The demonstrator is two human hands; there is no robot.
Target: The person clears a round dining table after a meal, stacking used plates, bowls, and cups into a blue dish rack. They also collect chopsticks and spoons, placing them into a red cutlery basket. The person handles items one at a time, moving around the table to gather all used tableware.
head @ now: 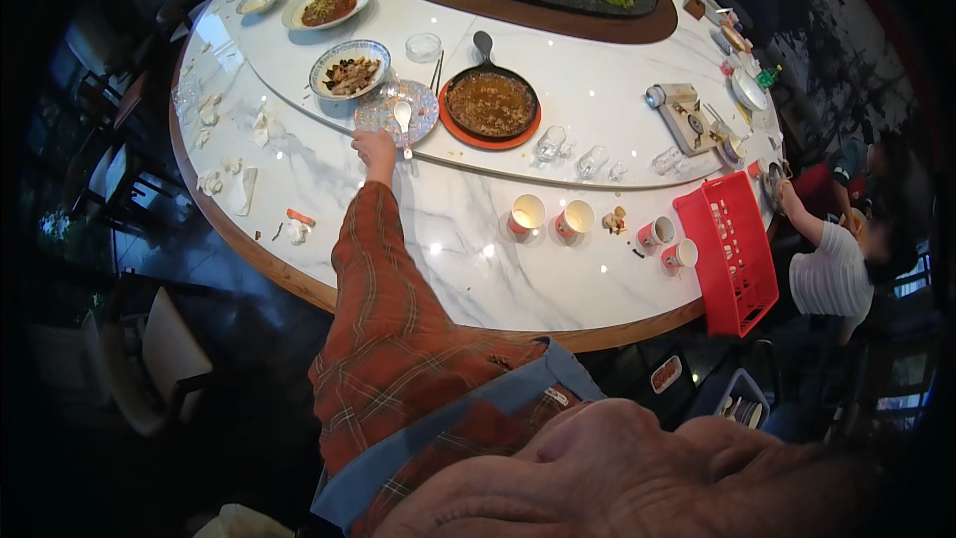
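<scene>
My left hand [375,149], in a plaid sleeve, reaches to the raised edge of the round marble turntable [579,71]. Its fingers are at the near left rim of a patterned plate [379,113]; whether they grip the plate or the turntable edge cannot be made out. A white spoon [402,119] lies on that plate. Just behind it is a blue-rimmed bowl [320,63] of leftover food. To the right, a black skillet [491,103] with brown sauce rests on an orange-red base [493,143]. My right hand is out of view.
Paper cups [528,213] and a red plastic basket [732,254] stand at the table's near right. Glass cups [551,143] and a portable gas stove [683,119] are on the turntable. Crumpled tissues [243,190] litter the left. Another person [829,269] is at right. A chair [175,344] stands lower left.
</scene>
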